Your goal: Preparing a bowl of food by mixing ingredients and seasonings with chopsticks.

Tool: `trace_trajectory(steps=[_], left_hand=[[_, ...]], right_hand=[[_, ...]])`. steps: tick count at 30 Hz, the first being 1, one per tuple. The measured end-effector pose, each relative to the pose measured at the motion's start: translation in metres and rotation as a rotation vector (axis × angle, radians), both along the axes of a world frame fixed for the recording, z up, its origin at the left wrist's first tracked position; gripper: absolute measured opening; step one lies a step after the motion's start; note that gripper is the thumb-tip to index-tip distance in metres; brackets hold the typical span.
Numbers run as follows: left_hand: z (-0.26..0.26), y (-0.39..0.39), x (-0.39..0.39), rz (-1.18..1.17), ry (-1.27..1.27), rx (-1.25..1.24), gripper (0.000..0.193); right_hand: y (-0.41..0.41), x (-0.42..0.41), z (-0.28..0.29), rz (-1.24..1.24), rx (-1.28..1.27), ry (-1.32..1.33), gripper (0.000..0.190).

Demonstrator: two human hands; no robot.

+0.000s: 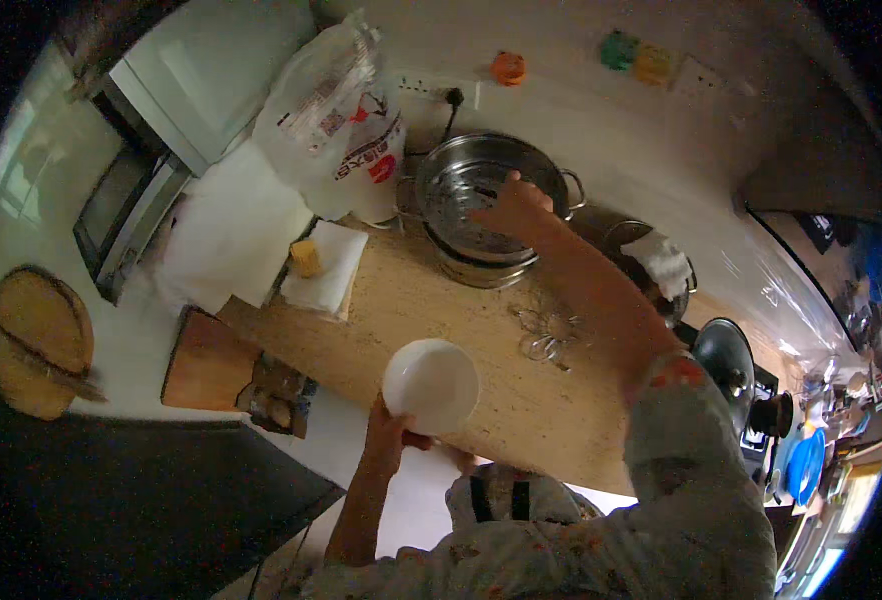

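Observation:
My left hand (388, 435) grips the rim of a white bowl (431, 386) at the front edge of the wooden worktop (426, 307). The inside of the bowl looks plain white. Farther back, my right hand (519, 208) reaches over a stainless steel steamer pot (471, 259) with loop handles. Its fingers are down inside the steamer, close to a small dark slot or object (485, 193). Whether they pinch anything is hidden. A wire rack (548, 334) with petal-like loops lies on the worktop below my right forearm.
A large printed plastic bag (328, 142) stands left of the steamer. In front of it lie a white pad (332, 277) and a yellow block (306, 259). Right of my forearm are another pot (628, 240) and a dark lid (724, 356). A plug (453, 96) sits in the wall socket.

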State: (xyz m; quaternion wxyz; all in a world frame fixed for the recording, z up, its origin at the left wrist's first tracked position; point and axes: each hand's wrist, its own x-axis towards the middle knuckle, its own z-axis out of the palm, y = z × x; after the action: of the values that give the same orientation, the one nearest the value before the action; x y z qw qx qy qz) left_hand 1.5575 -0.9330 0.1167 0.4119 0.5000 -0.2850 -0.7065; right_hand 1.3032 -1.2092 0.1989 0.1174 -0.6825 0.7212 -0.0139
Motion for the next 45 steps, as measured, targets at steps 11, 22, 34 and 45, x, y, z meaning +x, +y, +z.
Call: trace_trajectory(steps=[11,22,34,45], left_hand=[[-0.029,0.004,0.055,0.271,0.091,0.075,0.054],[-0.004,-0.04,0.047,0.214,0.098,0.056,0.035],[0.09,-0.275,-0.069,-0.123,-0.843,-1.23,0.071],[-0.01,-0.37,-0.159,-0.254,-1.757,-1.851,0.066]], right_hand=[[-0.046,0.054,-0.05,-0.256,0.217,0.183,0.124],[-0.099,-0.104,-0.051,-0.354,0.385,-0.832,0.059],[0.098,-0.149,0.1,-0.107,0.106,-1.6,0.07],[0.26,-0.175,0.075,-0.293,-0.087,-1.659,0.092]])
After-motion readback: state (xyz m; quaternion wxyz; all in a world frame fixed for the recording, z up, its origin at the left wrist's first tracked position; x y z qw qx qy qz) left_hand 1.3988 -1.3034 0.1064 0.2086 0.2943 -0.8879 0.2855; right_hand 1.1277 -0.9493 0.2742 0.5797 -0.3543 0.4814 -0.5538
